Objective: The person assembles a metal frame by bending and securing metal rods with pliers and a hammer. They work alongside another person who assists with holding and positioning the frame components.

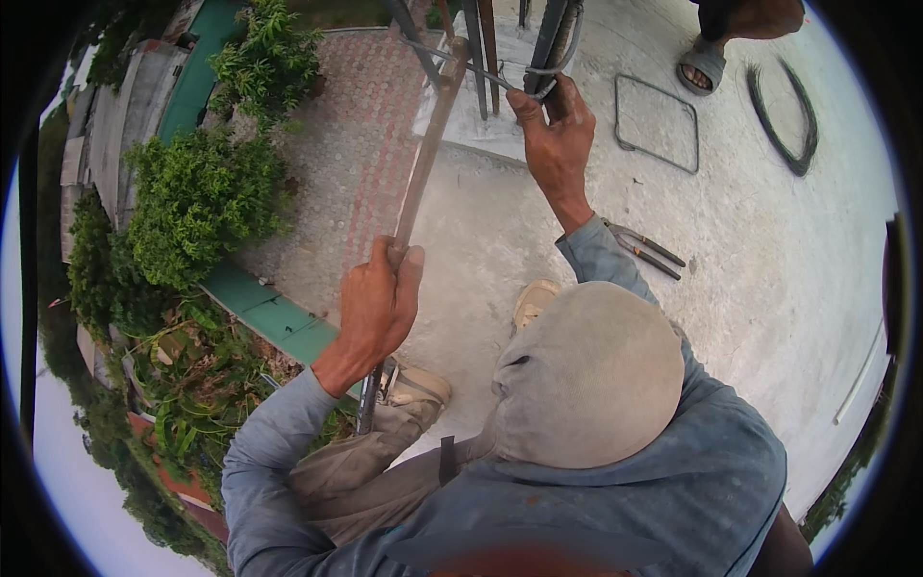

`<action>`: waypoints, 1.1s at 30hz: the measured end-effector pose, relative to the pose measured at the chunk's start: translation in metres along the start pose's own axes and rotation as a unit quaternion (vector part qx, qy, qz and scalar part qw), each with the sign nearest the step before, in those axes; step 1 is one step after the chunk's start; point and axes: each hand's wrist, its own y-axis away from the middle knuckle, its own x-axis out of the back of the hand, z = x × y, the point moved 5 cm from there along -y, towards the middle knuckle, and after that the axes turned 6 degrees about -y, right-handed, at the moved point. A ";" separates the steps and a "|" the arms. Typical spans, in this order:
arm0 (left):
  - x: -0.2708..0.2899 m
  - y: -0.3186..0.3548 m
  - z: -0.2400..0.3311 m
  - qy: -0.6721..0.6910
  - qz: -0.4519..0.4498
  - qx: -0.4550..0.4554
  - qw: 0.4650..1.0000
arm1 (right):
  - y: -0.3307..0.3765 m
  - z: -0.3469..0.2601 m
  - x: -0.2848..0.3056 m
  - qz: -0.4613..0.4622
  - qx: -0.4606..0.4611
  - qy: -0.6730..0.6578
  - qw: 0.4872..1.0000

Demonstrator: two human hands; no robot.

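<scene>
My left hand (370,303) is closed around a long, rusty-brown bar (424,163). The bar slants up and away, and its far end meets a thin grey steel rod beside the upright rebars. A darker length shows below my fist. My right hand (558,144) is closed, thumb and fingers gripping a bent steel stirrup (567,60) against the upright rebars (478,58). My fingers partly hide the spot where they grip. The rebars rise from a pale concrete base (461,135).
Orange-and-black pincers (646,252) lie near my right forearm. Beyond are a square steel stirrup (658,123), a coil of dark wire (784,120) and another person's sandalled foot (702,69). A green edge (274,308) runs at left, with paving and trees below.
</scene>
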 end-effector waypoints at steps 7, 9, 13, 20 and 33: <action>-0.009 -0.004 -0.016 0.342 -0.081 0.131 0.927 | -0.002 -0.002 0.003 -0.009 0.017 0.030 0.999; -0.004 -0.011 -0.020 0.329 -0.073 0.128 0.933 | -0.002 -0.001 0.004 -0.007 0.021 0.036 0.999; 0.006 -0.017 -0.027 0.292 -0.071 0.139 0.944 | 0.001 0.001 0.002 -0.008 0.018 0.045 0.999; -0.009 -0.016 -0.021 0.343 -0.123 0.154 0.918 | 0.004 -0.004 -0.001 -0.002 -0.030 0.028 0.999; -0.061 -0.014 0.000 0.618 -0.206 0.151 0.743 | 0.001 -0.006 0.000 0.007 -0.061 0.042 0.997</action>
